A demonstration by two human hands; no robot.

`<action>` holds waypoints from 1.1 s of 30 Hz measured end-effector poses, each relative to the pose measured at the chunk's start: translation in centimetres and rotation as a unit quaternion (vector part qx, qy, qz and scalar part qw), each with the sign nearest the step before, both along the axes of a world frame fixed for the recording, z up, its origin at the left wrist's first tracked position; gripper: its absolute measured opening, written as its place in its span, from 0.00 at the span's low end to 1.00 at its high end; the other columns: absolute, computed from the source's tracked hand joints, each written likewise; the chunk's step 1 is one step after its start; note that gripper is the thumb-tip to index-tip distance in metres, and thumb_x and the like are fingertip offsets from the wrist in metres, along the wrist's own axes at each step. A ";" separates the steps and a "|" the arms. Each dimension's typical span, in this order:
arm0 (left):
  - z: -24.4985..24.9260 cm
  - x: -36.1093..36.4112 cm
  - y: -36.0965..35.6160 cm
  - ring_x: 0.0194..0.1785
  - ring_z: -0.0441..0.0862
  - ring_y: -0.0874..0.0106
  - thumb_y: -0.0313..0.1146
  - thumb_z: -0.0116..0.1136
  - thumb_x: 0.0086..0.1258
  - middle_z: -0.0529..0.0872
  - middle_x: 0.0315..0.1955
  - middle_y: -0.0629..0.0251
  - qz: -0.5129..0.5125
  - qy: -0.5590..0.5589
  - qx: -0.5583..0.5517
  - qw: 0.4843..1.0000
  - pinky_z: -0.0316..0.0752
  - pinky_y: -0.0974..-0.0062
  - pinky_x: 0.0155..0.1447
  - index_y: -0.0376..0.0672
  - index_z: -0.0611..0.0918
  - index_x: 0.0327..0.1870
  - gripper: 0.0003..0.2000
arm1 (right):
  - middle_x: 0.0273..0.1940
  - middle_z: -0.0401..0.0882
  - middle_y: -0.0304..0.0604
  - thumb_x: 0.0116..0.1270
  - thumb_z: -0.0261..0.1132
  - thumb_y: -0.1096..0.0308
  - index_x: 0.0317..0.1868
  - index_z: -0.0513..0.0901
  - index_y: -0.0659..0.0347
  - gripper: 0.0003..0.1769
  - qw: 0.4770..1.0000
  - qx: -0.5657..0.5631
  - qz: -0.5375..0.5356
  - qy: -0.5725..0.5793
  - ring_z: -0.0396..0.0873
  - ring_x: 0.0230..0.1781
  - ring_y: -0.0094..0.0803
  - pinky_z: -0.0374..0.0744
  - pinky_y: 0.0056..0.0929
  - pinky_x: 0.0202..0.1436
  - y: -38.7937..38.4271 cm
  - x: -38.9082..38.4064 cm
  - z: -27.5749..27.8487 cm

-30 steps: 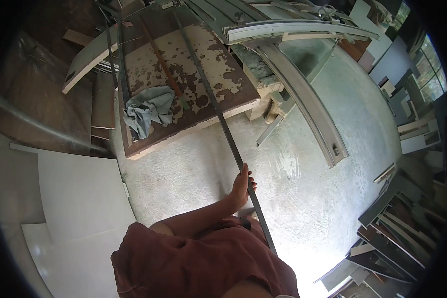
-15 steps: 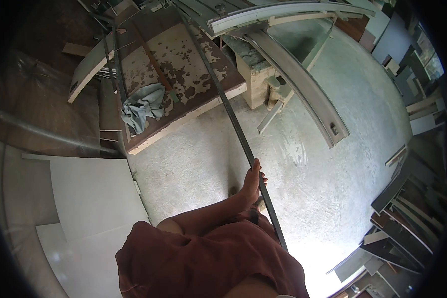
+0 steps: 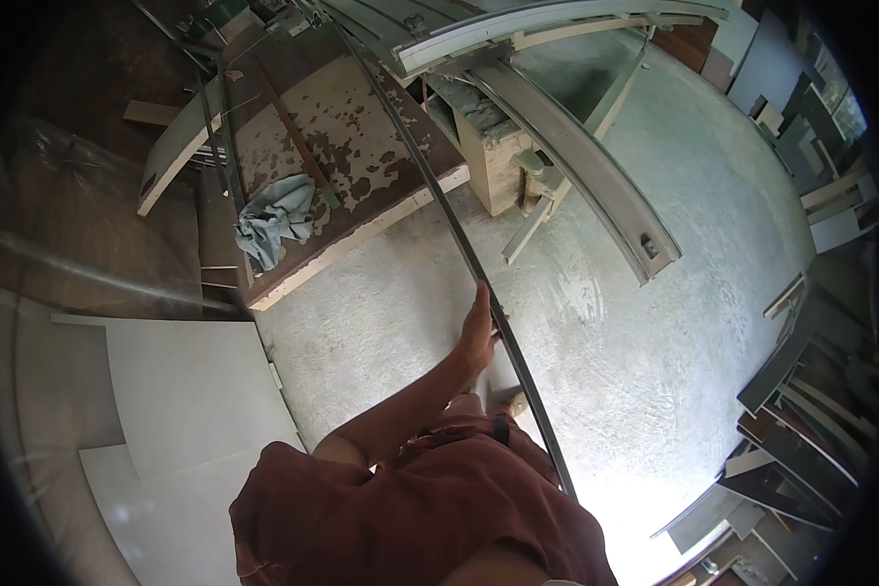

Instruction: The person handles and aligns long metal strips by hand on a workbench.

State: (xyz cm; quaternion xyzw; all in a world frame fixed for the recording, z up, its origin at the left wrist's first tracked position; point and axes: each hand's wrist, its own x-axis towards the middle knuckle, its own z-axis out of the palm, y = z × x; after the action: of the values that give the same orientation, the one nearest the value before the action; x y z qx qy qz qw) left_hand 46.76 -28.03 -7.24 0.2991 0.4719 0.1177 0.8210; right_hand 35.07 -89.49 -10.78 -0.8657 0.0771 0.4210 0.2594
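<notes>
Left hand (image 3: 479,337), grip clamped on the long metal strip (image 3: 439,210), now higher in centre frame, nearer the table (image 3: 342,137) at upper left; right hand unseen.

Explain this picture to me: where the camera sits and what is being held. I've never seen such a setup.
No machine here: a person wears one camera on the head, looking down. The reddish shirt at the bottom is their own. Their left hand grips a long thin metal bar; the right hand is out of sight. The bar runs up over a worn workbench where a grey rag lies. Below is a concrete floor, with white boards on the left.
</notes>
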 end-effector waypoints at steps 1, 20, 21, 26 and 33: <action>-0.5 0.3 0.6 0.51 0.67 0.66 0.66 0.42 0.59 0.70 0.45 0.59 0.004 -0.002 0.022 1.000 0.59 0.63 0.55 0.42 0.62 0.59 0.37 | 0.27 0.81 0.38 0.58 0.63 0.62 0.35 0.82 0.58 0.09 1.000 0.002 -0.003 0.003 0.75 0.24 0.25 0.72 0.29 0.29 -0.3 -0.1 0.1; -0.8 5.6 9.3 0.53 0.65 0.61 0.68 0.42 0.57 0.69 0.48 0.58 -0.003 -0.050 0.088 0.995 0.60 0.58 0.56 0.42 0.65 0.57 0.38 | 0.33 0.80 0.35 0.62 0.60 0.64 0.44 0.78 0.61 0.13 0.941 0.272 0.069 0.190 0.74 0.30 0.21 0.73 0.18 0.31 -9.6 -7.2 -8.5; -0.9 5.8 9.6 0.54 0.65 0.61 0.67 0.42 0.58 0.69 0.49 0.57 -0.002 -0.040 0.091 0.995 0.59 0.58 0.56 0.43 0.65 0.57 0.37 | 0.33 0.80 0.35 0.62 0.60 0.64 0.44 0.78 0.61 0.13 0.940 0.274 0.068 0.190 0.74 0.30 0.21 0.73 0.18 0.31 -9.2 -6.9 -8.2; -2.2 6.3 10.9 0.55 0.64 0.59 0.67 0.43 0.58 0.68 0.51 0.56 -0.012 -0.054 0.086 0.995 0.58 0.55 0.58 0.42 0.65 0.58 0.38 | 0.33 0.79 0.35 0.62 0.59 0.63 0.43 0.78 0.61 0.12 0.978 0.116 0.042 0.168 0.73 0.30 0.22 0.73 0.20 0.31 -1.9 -3.0 -3.5; -0.8 6.2 11.0 0.58 0.61 0.59 0.66 0.43 0.58 0.65 0.53 0.54 -0.031 -0.047 0.102 0.993 0.55 0.54 0.61 0.43 0.61 0.61 0.39 | 0.30 0.78 0.35 0.62 0.60 0.63 0.41 0.78 0.61 0.12 0.986 0.078 0.010 0.147 0.72 0.28 0.21 0.72 0.20 0.29 3.3 -0.2 -1.9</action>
State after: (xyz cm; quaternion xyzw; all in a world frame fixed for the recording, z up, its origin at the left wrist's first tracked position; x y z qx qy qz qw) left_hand 52.94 -17.05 -8.09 0.3897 0.4092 0.1532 0.8106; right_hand 34.90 -86.17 -12.69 -0.7720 0.0728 0.5513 0.3078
